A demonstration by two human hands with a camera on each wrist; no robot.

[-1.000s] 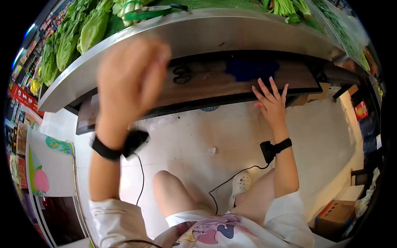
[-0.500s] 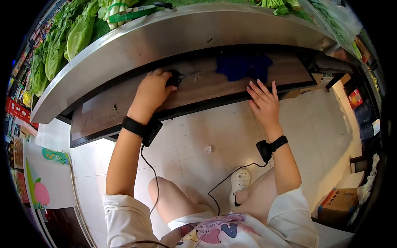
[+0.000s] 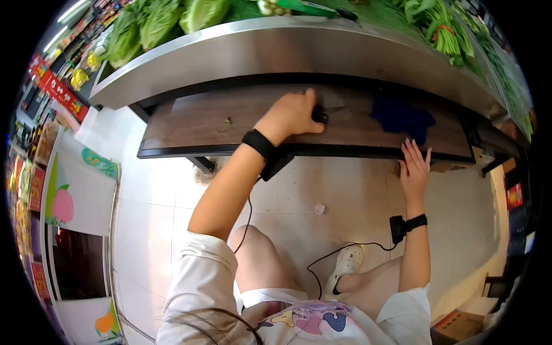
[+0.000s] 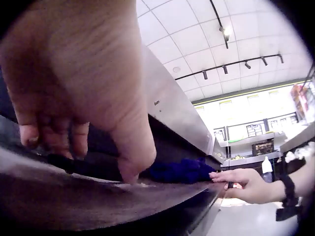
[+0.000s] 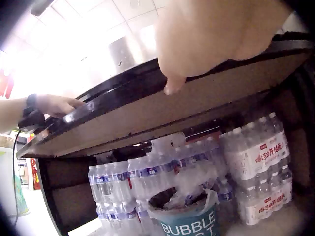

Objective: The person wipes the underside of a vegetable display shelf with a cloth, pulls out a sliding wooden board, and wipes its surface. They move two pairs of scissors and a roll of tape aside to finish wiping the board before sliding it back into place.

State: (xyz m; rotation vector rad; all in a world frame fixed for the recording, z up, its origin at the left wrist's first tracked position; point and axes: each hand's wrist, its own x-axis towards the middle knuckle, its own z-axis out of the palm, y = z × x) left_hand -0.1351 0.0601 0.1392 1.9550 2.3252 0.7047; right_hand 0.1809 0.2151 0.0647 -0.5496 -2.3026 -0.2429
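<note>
On the brown wooden shelf (image 3: 195, 123) lies a pair of black-handled scissors (image 3: 320, 115), blades toward the right. My left hand (image 3: 290, 115) curls over their handles, mostly covering them; in the left wrist view its fingers come down at the black handle (image 4: 61, 162), with the thumb (image 4: 130, 169) low on the nearer side. My right hand (image 3: 415, 172) rests at the shelf's front edge with its fingers straight, the fingertips right by a crumpled dark blue cloth (image 3: 402, 118). In the right wrist view the right thumb (image 5: 173, 84) hangs over that edge.
Above the shelf runs a metal counter front (image 3: 287, 54), with lettuce (image 3: 161, 26) and bundled greens (image 3: 445, 43) on top. Beneath the shelf stand packs of water bottles (image 5: 147, 177) and a lined bin (image 5: 189, 216). Cables hang from both wrist cameras.
My left hand has come down from in front of the counter onto the scissors and stays there. The right hand remains at the shelf edge by the cloth. The head view has shifted left.
</note>
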